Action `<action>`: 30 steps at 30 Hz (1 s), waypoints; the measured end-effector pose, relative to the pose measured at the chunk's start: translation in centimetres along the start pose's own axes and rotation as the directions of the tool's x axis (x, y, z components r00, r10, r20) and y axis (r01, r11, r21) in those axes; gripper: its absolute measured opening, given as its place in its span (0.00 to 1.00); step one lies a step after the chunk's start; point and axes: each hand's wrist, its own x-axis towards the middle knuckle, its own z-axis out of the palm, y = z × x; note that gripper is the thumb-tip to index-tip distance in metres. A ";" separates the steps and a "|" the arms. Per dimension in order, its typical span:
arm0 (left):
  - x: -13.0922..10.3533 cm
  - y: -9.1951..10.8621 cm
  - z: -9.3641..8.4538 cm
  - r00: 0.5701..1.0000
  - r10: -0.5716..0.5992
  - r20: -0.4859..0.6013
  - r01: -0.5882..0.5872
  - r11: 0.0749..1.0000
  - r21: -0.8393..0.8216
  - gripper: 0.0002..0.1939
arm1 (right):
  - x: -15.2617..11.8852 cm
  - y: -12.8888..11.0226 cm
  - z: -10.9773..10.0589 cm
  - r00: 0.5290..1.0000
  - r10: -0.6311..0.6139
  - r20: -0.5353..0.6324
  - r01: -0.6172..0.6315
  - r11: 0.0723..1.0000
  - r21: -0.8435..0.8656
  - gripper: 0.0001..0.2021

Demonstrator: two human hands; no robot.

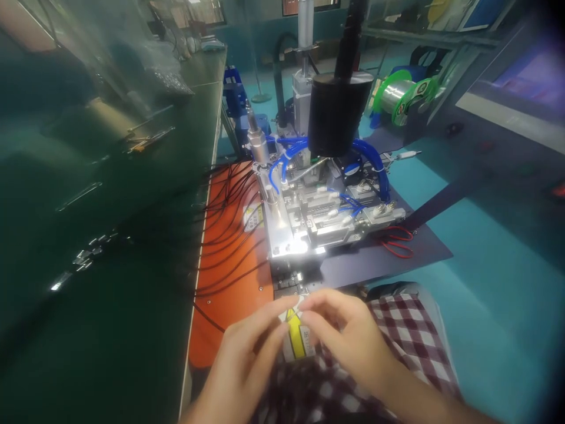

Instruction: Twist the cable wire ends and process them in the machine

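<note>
My left hand (253, 338) and my right hand (348, 324) meet at the near end of a metal machine fixture (286, 235) with blue air tubes. The thumb and forefinger of each curve together in a pinch. Between the fingertips is a small pale spot; what it is, I cannot make out. Directly beneath the fingers shows a white label with a yellow warning mark (295, 335), partly covered by them. Just beyond the fingertips lies a dark metal block (286, 285) at the fixture's front. A black cylindrical lamp head (339, 115) hangs over the fixture.
Black cables (233, 229) cross an orange plate (233, 294) to a dark green table (132, 330) on the left, which holds small shiny metal parts (88, 253). A green-rimmed wire spool (401, 97) stands behind right. A red wire loop (399, 242) lies right of the fixture.
</note>
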 end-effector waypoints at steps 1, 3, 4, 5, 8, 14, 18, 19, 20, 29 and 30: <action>0.0 0.0 0.0 1.000 -0.004 0.000 0.004 1.000 -0.004 0.15 | 0.1 -0.1 0.0 1.000 0.009 0.010 -0.009 1.000 0.019 0.05; 0.1 -0.1 0.1 1.000 -0.025 -0.009 0.025 1.000 -0.017 0.16 | 0.4 -0.3 -0.1 0.998 0.039 0.045 -0.042 0.996 0.078 0.06; 0.1 -0.1 0.2 0.999 -0.043 -0.011 0.043 0.999 -0.024 0.16 | 0.6 -0.5 -0.1 0.996 0.054 0.065 -0.061 0.992 0.114 0.07; 0.1 -0.2 0.2 0.998 -0.060 -0.013 0.060 0.998 -0.035 0.16 | 0.7 -0.6 -0.1 0.994 0.068 0.084 -0.080 0.985 0.151 0.07; 0.0 -0.4 0.3 0.996 -0.091 -0.004 0.091 0.993 -0.079 0.11 | 0.9 -0.8 0.1 0.989 0.088 0.116 -0.113 0.965 0.237 0.10; 0.4 0.3 0.7 0.986 -0.163 -0.028 0.156 0.974 -0.163 0.07 | 0.0 -0.6 1.2 0.993 0.098 0.073 -0.113 0.965 0.238 0.11; 1.3 1.1 0.8 0.967 -0.253 -0.027 0.240 0.942 -0.234 0.10 | -0.2 0.1 1.3 0.999 0.042 0.019 -0.044 0.996 0.083 0.09; 1.5 1.2 0.8 0.960 -0.278 -0.029 0.263 0.934 -0.240 0.10 | -0.2 0.3 1.2 0.999 0.041 0.019 -0.042 0.998 0.055 0.09; 1.7 1.4 0.8 0.952 -0.303 -0.036 0.286 0.927 -0.241 0.10 | -0.1 0.3 1.0 0.999 0.038 0.019 -0.038 0.999 0.026 0.09; 3.1 1.7 1.0 0.899 -0.436 -0.030 0.397 0.843 -0.363 0.12 | 0.8 0.0 0.1 0.972 -0.234 -0.006 0.227 0.947 -0.225 0.08; 3.2 1.6 1.0 0.898 -0.440 -0.023 0.401 0.837 -0.373 0.12 | 1.0 0.2 0.0 0.984 -0.179 -0.007 0.173 0.962 -0.213 0.06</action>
